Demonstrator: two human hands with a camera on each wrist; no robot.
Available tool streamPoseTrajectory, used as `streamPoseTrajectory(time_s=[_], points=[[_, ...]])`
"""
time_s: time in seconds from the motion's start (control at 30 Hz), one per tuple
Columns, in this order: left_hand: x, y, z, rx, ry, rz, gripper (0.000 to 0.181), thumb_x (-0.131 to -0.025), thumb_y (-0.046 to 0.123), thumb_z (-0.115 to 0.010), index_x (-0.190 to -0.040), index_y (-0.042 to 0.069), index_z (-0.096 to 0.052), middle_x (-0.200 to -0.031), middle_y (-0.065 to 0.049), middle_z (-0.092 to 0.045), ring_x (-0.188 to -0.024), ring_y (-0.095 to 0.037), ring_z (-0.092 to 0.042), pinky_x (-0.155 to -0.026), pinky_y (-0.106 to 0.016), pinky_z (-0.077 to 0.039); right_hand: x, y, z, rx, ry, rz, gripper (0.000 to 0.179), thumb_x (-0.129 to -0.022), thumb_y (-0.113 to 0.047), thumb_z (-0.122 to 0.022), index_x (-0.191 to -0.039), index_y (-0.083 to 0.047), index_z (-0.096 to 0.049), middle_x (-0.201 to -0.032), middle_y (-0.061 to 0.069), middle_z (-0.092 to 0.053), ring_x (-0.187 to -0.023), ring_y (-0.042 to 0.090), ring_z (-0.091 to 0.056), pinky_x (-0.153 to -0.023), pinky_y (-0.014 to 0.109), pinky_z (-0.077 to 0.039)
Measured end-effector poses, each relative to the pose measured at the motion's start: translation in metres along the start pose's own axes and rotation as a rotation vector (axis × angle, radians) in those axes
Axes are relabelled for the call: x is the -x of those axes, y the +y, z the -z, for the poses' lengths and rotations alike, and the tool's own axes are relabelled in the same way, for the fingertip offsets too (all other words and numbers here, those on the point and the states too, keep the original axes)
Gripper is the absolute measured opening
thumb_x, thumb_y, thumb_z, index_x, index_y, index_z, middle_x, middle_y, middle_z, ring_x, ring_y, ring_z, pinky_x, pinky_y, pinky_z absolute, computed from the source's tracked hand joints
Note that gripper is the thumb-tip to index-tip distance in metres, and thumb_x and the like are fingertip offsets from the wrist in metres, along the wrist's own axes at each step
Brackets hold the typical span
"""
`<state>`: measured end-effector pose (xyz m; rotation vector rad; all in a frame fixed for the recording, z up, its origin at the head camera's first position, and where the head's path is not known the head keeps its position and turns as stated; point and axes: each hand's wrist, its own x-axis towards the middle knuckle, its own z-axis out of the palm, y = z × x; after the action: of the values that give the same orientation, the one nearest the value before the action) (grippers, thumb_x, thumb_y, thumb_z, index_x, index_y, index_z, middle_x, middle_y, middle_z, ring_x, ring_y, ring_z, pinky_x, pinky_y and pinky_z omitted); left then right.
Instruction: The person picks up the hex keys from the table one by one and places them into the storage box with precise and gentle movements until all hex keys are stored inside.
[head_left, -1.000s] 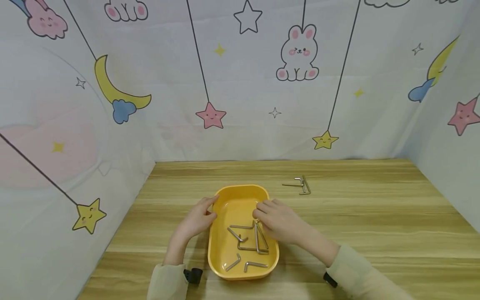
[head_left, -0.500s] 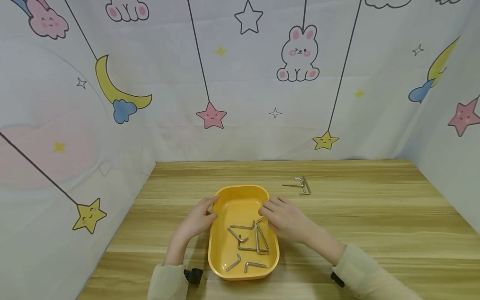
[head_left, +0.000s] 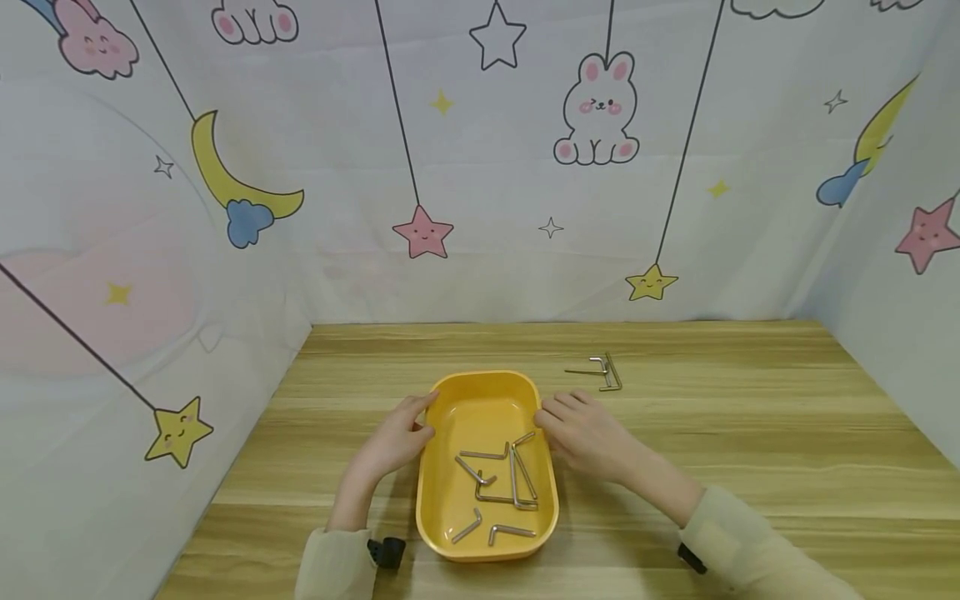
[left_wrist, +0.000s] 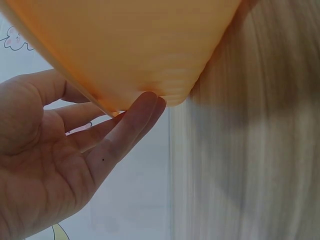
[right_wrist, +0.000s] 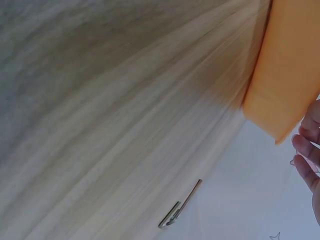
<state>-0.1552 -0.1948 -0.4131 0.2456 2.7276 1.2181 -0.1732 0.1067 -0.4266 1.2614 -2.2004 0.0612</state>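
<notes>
A yellow plastic bin [head_left: 480, 408] stands on the wooden table with several metal hex keys [head_left: 514, 479] lying loosely across its floor. My left hand [head_left: 393, 437] grips the bin's left rim; in the left wrist view, its fingers [left_wrist: 135, 120] press against the outside wall. At the right rim is my right hand [head_left: 588, 437], its fingers loosely bent with nothing seen in them. Part of that hand [right_wrist: 309, 150] shows beside the bin wall in the right wrist view; whether it touches the rim I cannot tell.
Behind and right of the bin, a small group of hex keys [head_left: 606, 372] lies on the table [head_left: 750, 433]. White cloth [head_left: 495, 283] printed with stars and rabbits hangs along the back and both sides.
My right hand has drawn back rightward from over the bin to its right rim, leaving a hex key it held resting among the others. My left hand stays put.
</notes>
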Motion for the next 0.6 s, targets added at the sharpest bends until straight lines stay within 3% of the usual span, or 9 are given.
streamPoseTrajectory(time_s=[0.4,0.6], points=[[0.000,0.000,0.000,-0.011,0.006,0.000,0.056,-0.091,0.005,-0.051,-0.146,0.006,-0.041,-0.141,-0.018,-0.047,-0.100,-0.026,-0.062,-0.079,-0.037,-0.053,0.011,0.011,-0.004,-0.011,-0.022,-0.043,0.026,-0.070,-0.002,-0.064,-0.090,-0.015,-0.053,-0.088,-0.003,-0.057,-0.084,0.017,-0.054,-0.074,0.034,-0.045],[0.000,0.001,0.000,-0.010,0.005,-0.002,0.056,-0.091,0.005,-0.051,-0.146,0.006,-0.041,-0.140,-0.019,-0.048,-0.097,-0.025,-0.062,-0.077,-0.035,-0.053,0.016,0.020,-0.008,-0.021,-0.062,-0.086,0.025,-0.071,0.002,-0.059,-0.089,-0.014,-0.051,-0.086,-0.002,-0.053,-0.082,0.017,-0.052,-0.073,0.034,-0.044]])
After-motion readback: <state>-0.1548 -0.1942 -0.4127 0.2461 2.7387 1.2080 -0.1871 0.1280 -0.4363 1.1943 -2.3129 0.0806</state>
